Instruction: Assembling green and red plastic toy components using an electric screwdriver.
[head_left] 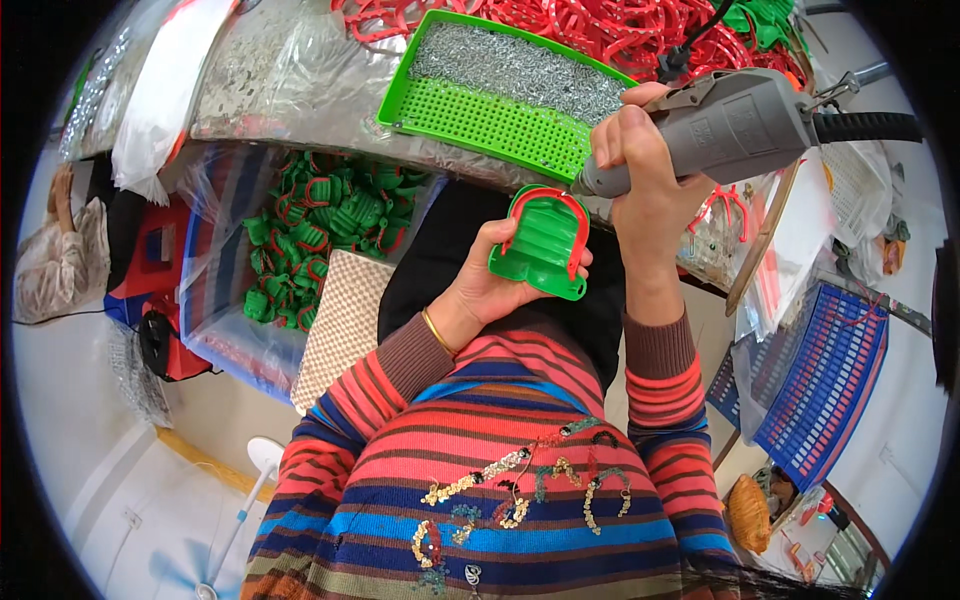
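My left hand (490, 272) grips a green plastic part (543, 243) with a ribbed, scooped inside. Around its upper rim runs a curved red strip (578, 232). My right hand (640, 160) is wrapped round a grey electric screwdriver (725, 130), whose nose slants down to the left toward the top right of the green part. Whether the tip touches it I cannot tell. Just beyond my hands, on the bench edge, a bright green perforated tray (480, 115) holds a heap of small silvery screws (520, 68).
Red curved strips (570, 25) pile up behind the tray. To my left, a lined crate (225, 335) holds many green-and-red pieces (325, 215). A checked cloth (338, 310) hangs beside it. Blue baskets (825, 380) stand to the right; a black cable (870, 127) trails from the screwdriver.
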